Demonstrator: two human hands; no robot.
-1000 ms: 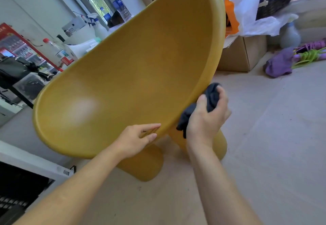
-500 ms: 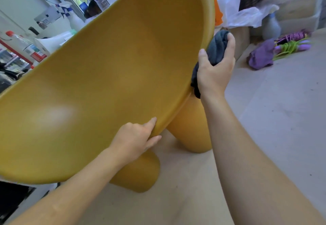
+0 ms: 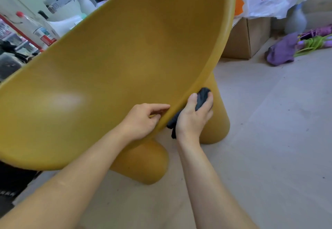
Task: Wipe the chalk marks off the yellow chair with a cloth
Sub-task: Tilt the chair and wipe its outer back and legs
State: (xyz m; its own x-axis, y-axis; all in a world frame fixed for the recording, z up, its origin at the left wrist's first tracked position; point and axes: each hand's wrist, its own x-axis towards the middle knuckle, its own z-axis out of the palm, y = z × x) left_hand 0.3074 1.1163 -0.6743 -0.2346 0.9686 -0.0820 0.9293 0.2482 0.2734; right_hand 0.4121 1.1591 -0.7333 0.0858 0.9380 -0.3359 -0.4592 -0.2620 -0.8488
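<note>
While the left hand grips the near rim of the yellow chair, with its fingers curled over the edge, the right hand is just beside it, bunching the dark cloth against the rim's outer side. Half a second ago that cloth was high up the right edge. It has since run back down the rim to the low spot where it sat a second ago. This looks like a back-and-forth stroke along the edge, so the wiping seems well under way. No chalk shows on the inner shell. One pale patch there may be only glare, and I cannot tell which. The chair stands tilted on the floor. By count there is one chair with two stubby legs in view, one cloth, two hands, one cardboard box and one purple heap behind.
</note>
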